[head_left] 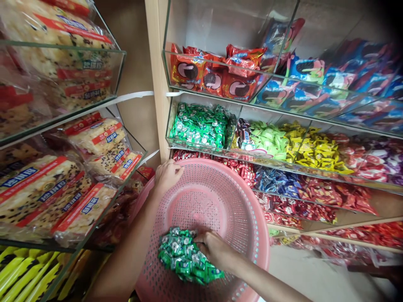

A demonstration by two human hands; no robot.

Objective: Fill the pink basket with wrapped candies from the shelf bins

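Observation:
A large pink plastic colander basket [248, 197] is tilted in front of me, its inner wall full of small holes. My left hand [169, 175] grips the far left part of its rim, fingers curled over the edge. Down in the basket lies a heap of green-wrapped candies [185, 260]. My right hand [214, 249] is at the right side of this heap, fingers bent into the candies and partly blurred. Whether it holds any of them is hidden. More green candies [201, 126] fill a glass shelf bin just beyond the basket.
Glass-fronted shelves on the right hold yellow candies [315, 144], light green candies [267, 136] and red packets [217, 75]. At left, glass-edged shelves carry packaged puffed-rice cakes [40, 193]. A wooden post [157, 84] stands between them. Yellow packets [25, 272] lie lower left.

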